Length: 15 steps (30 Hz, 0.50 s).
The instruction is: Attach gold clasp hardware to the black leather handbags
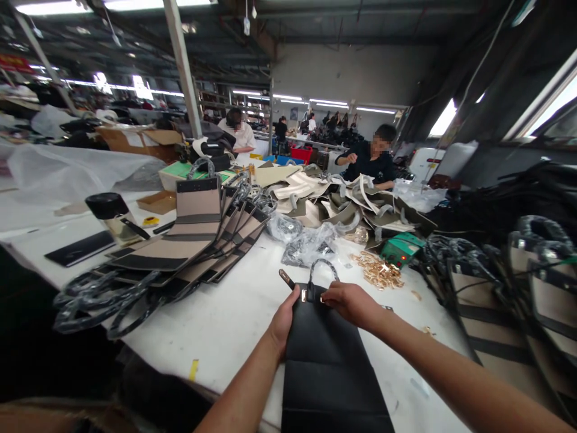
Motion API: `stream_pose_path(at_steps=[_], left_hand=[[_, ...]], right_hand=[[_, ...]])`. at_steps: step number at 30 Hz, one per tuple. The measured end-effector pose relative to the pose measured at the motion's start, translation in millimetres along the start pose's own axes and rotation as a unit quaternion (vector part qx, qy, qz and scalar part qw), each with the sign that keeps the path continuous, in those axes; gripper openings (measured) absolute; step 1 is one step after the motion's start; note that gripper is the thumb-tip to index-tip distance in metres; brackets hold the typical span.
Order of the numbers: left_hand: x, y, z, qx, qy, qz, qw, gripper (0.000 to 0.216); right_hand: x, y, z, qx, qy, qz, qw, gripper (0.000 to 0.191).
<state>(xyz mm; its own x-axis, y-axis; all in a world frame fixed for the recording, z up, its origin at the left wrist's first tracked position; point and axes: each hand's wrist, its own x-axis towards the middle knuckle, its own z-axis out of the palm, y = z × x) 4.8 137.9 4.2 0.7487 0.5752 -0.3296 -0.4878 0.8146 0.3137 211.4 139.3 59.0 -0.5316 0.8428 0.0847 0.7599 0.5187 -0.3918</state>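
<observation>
A black leather bag (331, 361) lies flat on the white table (225, 313) right in front of me, its wrapped handle (323, 269) pointing away. My left hand (283, 322) grips the bag's left top edge beside a gold clasp (305, 294). My right hand (349, 300) is closed on the top edge next to that clasp, fingers pinched at the metal fitting. A small brown strap tab (285, 278) sticks out at the upper left of the bag.
A fanned stack of beige-and-black bags (198, 234) with wrapped handles lies at the left. Gold hardware pieces (377, 272), a green box (402, 248) and plastic bags (311, 240) sit beyond. More bags (518, 288) stand at right. Two people work at the far end.
</observation>
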Motion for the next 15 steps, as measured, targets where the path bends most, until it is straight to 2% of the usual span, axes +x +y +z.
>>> stream_pose_path(at_steps=[4,9,12,15], left_hand=[[2.5,0.3,-6.8,-0.006,0.001,0.012,1.0,0.059],[4.9,1.6,-7.5,-0.007,0.015,0.021,1.0,0.059],[1.6,-1.8,-2.1,0.011,0.006,0.037,0.999,0.061],[-6.7,-7.6,4.1,0.027,-0.001,0.036,0.999,0.068]], right_hand=[[5.5,-8.9,-4.5,-0.059,-0.02,0.003,0.998,0.022],[2.7,-5.3,13.9,-0.036,0.032,0.046,0.998,0.025],[-9.9,-6.3,18.4,0.032,0.096,0.069,0.992,0.024],[-34.1,-15.0,17.2,0.05,0.205,0.073,0.975,0.042]])
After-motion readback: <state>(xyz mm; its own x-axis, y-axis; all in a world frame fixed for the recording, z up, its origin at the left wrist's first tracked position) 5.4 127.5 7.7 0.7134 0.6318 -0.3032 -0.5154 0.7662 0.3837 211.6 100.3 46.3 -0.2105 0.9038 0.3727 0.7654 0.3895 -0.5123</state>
